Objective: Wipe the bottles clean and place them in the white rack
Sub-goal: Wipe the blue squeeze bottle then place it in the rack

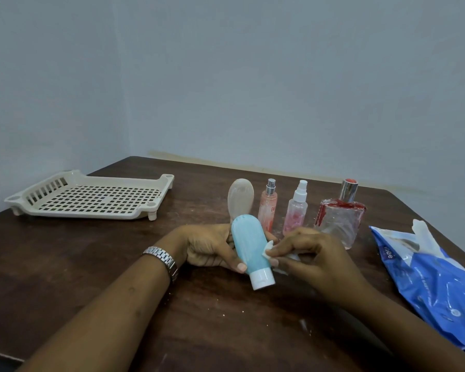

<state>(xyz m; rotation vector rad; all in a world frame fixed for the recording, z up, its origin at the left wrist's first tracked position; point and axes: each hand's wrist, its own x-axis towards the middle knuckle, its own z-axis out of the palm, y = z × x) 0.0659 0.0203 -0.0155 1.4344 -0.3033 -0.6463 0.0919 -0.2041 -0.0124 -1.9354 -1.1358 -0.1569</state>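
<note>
Currently left hand (212,247) is gripping the blue bottle (249,248), right hand (304,253) pinching a wipe (269,249) (loose hold, bottle risks slipping onto the bench (91,264)).

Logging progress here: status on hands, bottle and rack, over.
Left hand grips blue bottle. Right hand pinches wipe against it. White rack holds no bottles. Nothing between bottle and rack.

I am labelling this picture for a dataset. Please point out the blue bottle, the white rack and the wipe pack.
blue bottle (249,245): head view, middle of its body.
white rack (78,214): head view, its front rim.
wipe pack (435,280): head view, its blue front.
</note>
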